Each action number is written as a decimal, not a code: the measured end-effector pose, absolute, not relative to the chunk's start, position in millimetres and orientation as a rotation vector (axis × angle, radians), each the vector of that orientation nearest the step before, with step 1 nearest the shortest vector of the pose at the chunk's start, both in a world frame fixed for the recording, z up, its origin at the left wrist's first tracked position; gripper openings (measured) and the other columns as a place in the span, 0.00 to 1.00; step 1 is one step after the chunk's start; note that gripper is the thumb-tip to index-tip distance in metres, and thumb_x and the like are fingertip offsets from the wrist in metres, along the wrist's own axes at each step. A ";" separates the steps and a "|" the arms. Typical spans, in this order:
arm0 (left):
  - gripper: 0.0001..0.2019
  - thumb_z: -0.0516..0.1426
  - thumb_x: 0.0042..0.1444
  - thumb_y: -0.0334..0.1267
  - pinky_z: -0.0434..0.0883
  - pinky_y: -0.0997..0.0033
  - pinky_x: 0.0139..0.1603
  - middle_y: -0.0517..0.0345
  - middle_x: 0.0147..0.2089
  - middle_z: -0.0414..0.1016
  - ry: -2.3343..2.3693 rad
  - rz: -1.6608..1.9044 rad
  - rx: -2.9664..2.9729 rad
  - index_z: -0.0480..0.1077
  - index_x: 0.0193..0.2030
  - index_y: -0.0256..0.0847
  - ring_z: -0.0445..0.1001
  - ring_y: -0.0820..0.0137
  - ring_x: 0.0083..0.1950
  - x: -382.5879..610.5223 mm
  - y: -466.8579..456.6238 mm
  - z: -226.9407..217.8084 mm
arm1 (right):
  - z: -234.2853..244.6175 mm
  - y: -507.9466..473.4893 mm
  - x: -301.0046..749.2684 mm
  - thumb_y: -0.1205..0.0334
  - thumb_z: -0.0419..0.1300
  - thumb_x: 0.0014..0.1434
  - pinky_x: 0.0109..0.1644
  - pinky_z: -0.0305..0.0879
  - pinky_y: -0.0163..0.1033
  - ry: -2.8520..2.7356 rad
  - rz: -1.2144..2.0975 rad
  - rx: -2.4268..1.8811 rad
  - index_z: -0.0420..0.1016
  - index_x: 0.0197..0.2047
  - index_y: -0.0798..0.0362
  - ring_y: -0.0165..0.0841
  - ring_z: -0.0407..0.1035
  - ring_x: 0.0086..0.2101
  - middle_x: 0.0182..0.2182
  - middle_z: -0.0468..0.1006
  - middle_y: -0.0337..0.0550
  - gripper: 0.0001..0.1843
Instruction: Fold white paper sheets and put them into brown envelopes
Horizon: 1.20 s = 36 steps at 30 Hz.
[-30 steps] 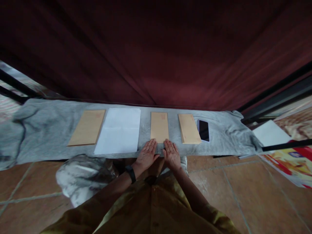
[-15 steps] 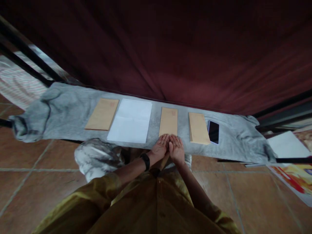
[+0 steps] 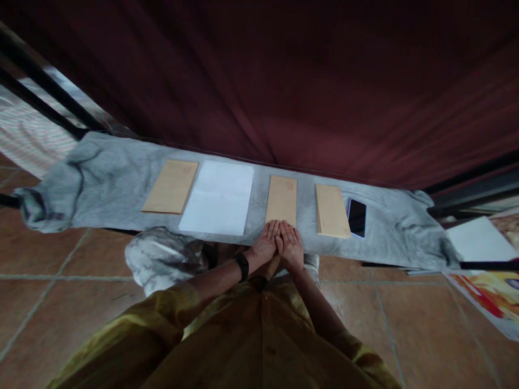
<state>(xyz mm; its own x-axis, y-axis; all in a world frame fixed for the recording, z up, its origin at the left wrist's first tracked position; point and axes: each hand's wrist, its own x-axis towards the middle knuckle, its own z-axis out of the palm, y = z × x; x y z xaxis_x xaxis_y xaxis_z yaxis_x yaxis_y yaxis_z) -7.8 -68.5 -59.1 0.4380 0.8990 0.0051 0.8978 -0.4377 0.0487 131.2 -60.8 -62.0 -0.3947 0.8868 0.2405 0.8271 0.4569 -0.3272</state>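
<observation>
A brown paper envelope (image 3: pixel 281 197) lies lengthwise on the grey cloth (image 3: pixel 259 208), straight in front of me. My left hand (image 3: pixel 266 241) rests flat on its near end, fingers stretched forward; a black band circles that wrist. Close beside it, my right hand (image 3: pixel 290 246) also lies flat with straight fingers, its thumb against the left hand. Both hands cover the envelope's near edge, and neither grips anything. To the left are white paper sheets (image 3: pixel 219 197) and another brown envelope (image 3: pixel 172 186). On the right sits a stack of brown envelopes (image 3: pixel 331 210).
A smartphone (image 3: pixel 357 218) lies just right of the envelope stack. Behind the cloth-covered narrow surface hangs a dark red curtain (image 3: pixel 259 108). Black bars (image 3: pixel 48 86) run along the left side. At the right, white paper (image 3: pixel 480 240) and a colourful printed sheet (image 3: pixel 488 294) lie lower down.
My hands have flattened onto the near end of the envelope, and the right hand's fingers have spread slightly. The envelopes, sheets and phone keep their places; the view has shifted a little.
</observation>
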 end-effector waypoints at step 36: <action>0.29 0.53 0.50 0.33 0.66 0.48 0.69 0.47 0.67 0.70 1.722 0.735 1.875 0.68 0.62 0.39 0.67 0.54 0.69 -45.8 -47.0 -50.4 | -62.2 -62.1 126.5 0.53 0.52 0.71 0.72 0.52 0.51 -2.133 0.228 -1.533 0.59 0.72 0.58 0.42 0.57 0.68 0.69 0.62 0.52 0.31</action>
<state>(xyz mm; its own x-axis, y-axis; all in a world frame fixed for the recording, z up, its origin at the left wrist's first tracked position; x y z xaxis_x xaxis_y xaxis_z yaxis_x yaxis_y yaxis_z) -45.8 -47.0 -50.4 0.0609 0.9962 0.0624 0.7344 -0.0871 0.6732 126.5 -62.1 -62.2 -0.2410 0.9239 0.2971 0.8404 0.3518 -0.4122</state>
